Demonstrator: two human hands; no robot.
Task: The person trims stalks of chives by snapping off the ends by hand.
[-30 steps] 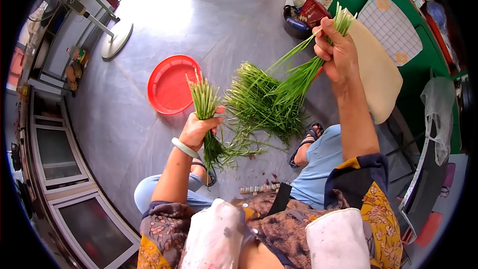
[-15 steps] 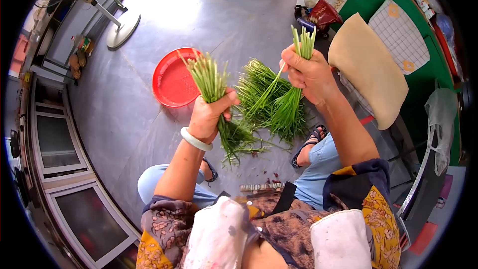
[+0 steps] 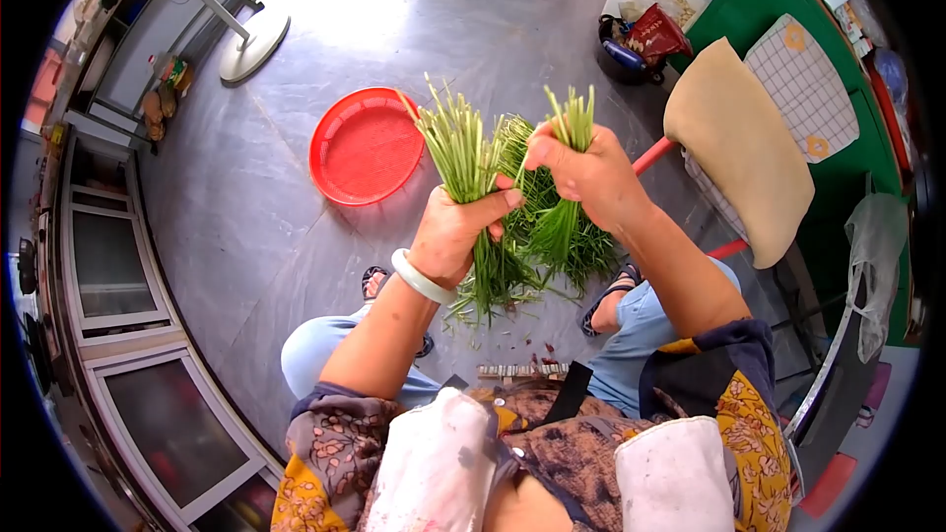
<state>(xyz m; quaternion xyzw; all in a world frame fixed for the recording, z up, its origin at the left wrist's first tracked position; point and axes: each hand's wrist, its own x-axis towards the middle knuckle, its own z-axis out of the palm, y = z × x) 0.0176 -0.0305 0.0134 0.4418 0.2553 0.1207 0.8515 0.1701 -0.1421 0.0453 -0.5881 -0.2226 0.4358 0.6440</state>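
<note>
My left hand (image 3: 463, 232) is closed around a thick bunch of garlic chives (image 3: 461, 150), pale cut ends up and green leaves hanging below the fist. A thinner bunch of chives (image 3: 572, 121) is gripped in my right hand (image 3: 596, 177), also with its pale ends up. The two hands are close together, right thumb and fingers near the left bunch. Behind and below them a pile of chives (image 3: 537, 192) lies on the floor, partly hidden by my hands. Loose green bits are scattered between my feet.
A red plastic basin (image 3: 365, 153) rests on the floor left of the chives. To the right is a chair with a tan cushion (image 3: 734, 148). A fan base (image 3: 256, 44) stands at the far left, and a dark blue pot-like item (image 3: 623, 57) beside a red bag (image 3: 658, 34) at the back.
My right hand has moved left and slightly down, while my left hand has shifted right, so both bunches are closer together. Each hand still holds its chives.
</note>
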